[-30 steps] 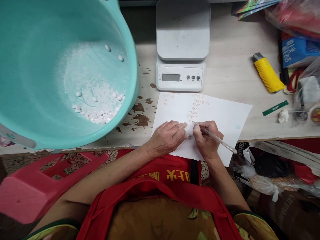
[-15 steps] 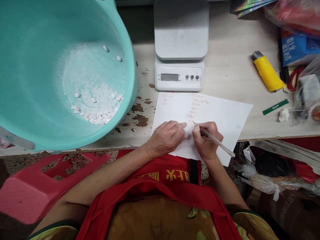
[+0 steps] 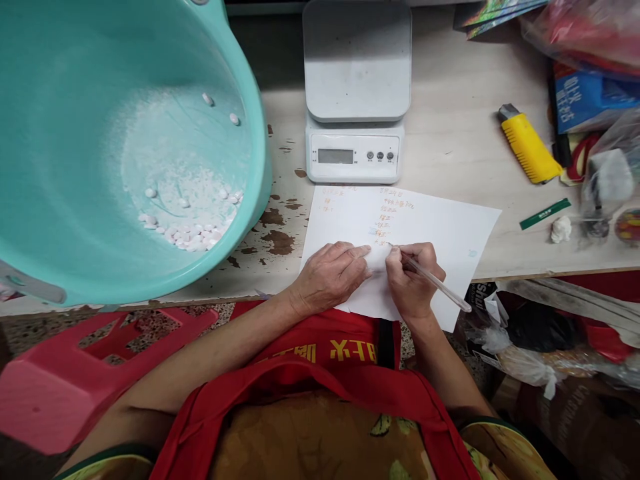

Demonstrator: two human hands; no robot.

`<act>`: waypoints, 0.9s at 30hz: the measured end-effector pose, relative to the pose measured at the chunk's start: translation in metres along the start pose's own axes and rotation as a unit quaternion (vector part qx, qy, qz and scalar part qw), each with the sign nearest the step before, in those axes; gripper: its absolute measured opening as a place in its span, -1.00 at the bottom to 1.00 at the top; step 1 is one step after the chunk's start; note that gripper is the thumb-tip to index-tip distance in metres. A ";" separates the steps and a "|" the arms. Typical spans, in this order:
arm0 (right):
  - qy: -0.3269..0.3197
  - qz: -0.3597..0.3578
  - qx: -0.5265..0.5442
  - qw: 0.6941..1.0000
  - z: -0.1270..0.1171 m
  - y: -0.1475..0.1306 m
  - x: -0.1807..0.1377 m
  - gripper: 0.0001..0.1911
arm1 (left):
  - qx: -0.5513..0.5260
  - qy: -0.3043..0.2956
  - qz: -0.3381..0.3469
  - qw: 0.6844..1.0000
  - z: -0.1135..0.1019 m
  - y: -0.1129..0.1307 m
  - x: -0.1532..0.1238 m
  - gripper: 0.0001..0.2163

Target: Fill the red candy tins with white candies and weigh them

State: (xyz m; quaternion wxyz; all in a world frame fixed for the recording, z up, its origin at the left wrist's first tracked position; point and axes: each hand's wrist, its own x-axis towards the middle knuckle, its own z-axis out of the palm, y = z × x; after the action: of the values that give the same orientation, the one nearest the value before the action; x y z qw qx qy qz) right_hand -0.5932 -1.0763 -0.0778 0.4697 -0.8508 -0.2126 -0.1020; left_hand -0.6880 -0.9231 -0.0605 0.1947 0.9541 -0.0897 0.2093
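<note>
A white sheet of paper (image 3: 445,223) lies at the table's front edge, with columns of handwritten orange marks. My left hand (image 3: 333,275) rests flat on its left part, fingers extended together toward the right. Closed around a clear-barrelled pen (image 3: 440,285), my right hand (image 3: 414,279) sits on the paper, and the pen's tip touches the lowest written line. Just behind the paper stands a white kitchen scale (image 3: 357,93) with a bare platform and a dark display.
At the left, a large teal tub (image 3: 257,147) holds white tablets (image 3: 195,237) and powder. A yellow utility knife (image 3: 531,147), a green sachet (image 3: 545,213) and a crumpled white lump (image 3: 561,229) lie at the right. Below the table are a pink stool (image 3: 55,393) and bagged items (image 3: 530,360).
The pen tip has shifted slightly right along the lowest line, where a further stroke shows. My left hand stays in place on the paper. The whole view has moved a little.
</note>
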 end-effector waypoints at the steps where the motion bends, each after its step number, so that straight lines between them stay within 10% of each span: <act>1: -0.003 0.001 0.001 1.000 0.000 0.000 0.000 -0.88 | 0.003 0.004 0.001 1.000 0.000 0.000 0.001 -0.90; 12: -0.035 0.062 0.066 0.995 -0.004 0.003 0.006 -0.85 | -0.025 0.005 -0.003 1.000 0.003 -0.003 0.000 -0.89; 16: -0.043 0.152 0.240 0.958 -0.011 0.005 0.017 -0.85 | -0.152 0.001 -0.114 0.982 -0.003 -0.004 0.006 -0.81; 20: -0.081 0.179 0.326 0.925 -0.032 -0.015 0.023 -0.78 | -0.401 -0.045 -0.337 0.851 -0.027 0.002 0.016 -0.76; 27: -0.144 0.205 0.364 0.897 -0.049 -0.048 0.000 -0.78 | -0.619 -0.072 -0.413 0.664 -0.054 0.013 0.012 -0.55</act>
State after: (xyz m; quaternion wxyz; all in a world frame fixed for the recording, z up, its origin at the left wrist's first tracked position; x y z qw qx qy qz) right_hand -0.6135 -1.0953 -0.0148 0.7216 -0.6503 -0.1206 0.2046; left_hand -0.7000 -0.9142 -0.0060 0.7999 0.5652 0.1908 -0.0661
